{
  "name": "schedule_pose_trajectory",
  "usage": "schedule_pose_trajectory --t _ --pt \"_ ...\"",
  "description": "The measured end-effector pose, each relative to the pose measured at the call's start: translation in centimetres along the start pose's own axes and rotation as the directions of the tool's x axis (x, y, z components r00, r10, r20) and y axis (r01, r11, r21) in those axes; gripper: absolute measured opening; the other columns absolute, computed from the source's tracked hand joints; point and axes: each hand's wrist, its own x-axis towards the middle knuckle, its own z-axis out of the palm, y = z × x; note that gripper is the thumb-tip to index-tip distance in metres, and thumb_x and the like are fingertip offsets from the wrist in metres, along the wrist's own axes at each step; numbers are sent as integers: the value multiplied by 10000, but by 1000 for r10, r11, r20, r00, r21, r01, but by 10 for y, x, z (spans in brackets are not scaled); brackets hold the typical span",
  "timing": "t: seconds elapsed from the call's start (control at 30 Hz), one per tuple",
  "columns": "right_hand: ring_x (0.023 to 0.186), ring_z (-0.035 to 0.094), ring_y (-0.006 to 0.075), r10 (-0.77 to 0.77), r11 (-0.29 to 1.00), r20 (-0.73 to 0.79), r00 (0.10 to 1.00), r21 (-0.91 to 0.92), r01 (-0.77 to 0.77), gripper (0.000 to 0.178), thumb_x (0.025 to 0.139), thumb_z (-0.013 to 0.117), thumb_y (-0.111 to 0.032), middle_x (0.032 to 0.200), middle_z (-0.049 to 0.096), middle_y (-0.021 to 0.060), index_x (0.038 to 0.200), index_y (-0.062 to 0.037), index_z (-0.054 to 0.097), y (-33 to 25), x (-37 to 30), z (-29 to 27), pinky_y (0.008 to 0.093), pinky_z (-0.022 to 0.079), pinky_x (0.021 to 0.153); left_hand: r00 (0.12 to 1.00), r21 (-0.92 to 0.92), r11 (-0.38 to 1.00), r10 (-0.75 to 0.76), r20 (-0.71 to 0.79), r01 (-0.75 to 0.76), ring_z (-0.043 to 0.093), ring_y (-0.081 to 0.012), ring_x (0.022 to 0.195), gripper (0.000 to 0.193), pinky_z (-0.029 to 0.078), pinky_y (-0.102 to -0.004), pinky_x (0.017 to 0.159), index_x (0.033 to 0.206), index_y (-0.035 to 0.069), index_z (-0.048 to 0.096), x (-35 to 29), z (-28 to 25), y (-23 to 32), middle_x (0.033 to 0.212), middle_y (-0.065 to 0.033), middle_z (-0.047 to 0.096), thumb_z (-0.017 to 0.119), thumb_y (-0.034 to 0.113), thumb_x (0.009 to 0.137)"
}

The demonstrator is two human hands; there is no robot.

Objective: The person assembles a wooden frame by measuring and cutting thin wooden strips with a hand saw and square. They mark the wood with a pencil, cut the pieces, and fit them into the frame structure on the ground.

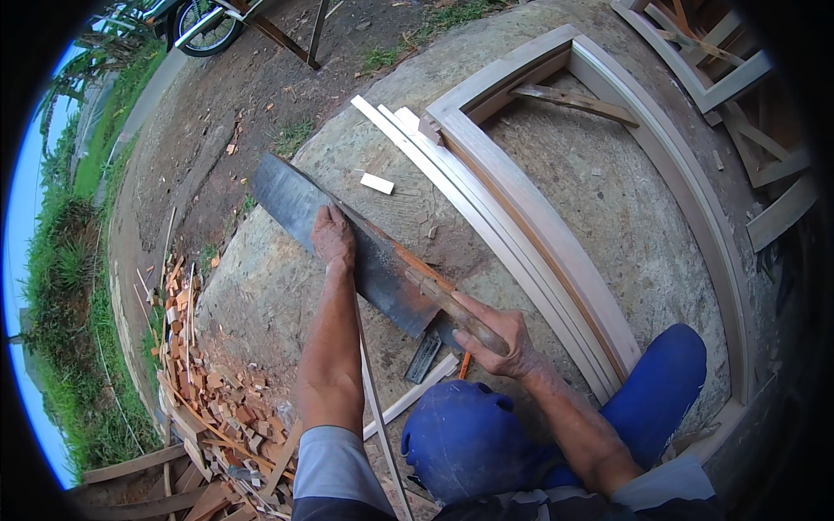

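A long, wide, dark flat piece (295, 204) lies slantwise in front of me, with a rusty orange-brown upper edge; whether it is board or metal I cannot tell. My left hand (334, 236) is closed on it near its far end. At its near end, my right hand (502, 339) is wrapped round a worn wooden handle (434, 293) that lies along the dark piece; the tool's working end is hidden. Below that hand are a small dark box-like object (423, 358) and a pale wood strip (413, 395). My blue-clad knees (469, 434) are close by.
Several long pale strips (486, 226) lie beside a large wooden frame (556, 182) to the right. A small white block (377, 183) sits on the concrete slab. Wood offcuts (234, 408) are heaped at left. More frames (738, 78) stand far right; a motorcycle wheel (208, 30) shows far left.
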Motion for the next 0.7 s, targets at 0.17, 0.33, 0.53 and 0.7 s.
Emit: schedule_pose_trajectory --t 0.17,0.33,0.53,0.7 --pt "979 755 319 -100 993 -68 993 56 104 583 889 737 -178 1120 739 214 1414 -2 557 17 56 33 367 605 842 1000 0 1000 10 -9 -10 649 -468 830 390 486 -505 720 905 52 611 2 0 -2 882 -249 677 486 396 1040" --pt "1011 750 309 -74 993 -69 995 84 79 574 893 733 -179 1150 731 215 1411 -5 558 23 48 37 370 607 847 999 -89 996 32 13 -31 652 -408 780 372 483 -472 708 895 45 605 -1 1 -4 846 -222 668 492 370 1037" --pt "1014 742 336 -68 991 -60 996 114 74 570 906 721 -197 1130 729 226 1426 -33 552 16 37 26 393 599 863 998 -116 991 64 19 -61 632 -394 774 350 476 -453 716 894 42 592 2 4 -14 840 -208 659 493 347 1036" --pt "1003 747 335 27 995 37 999 97 -30 581 904 723 -195 1165 722 226 1432 -32 542 14 14 4 390 606 855 996 -56 994 91 -5 -91 621 -403 751 355 471 -460 699 869 35 578 2 5 -15 815 -220 642 499 337 1038"
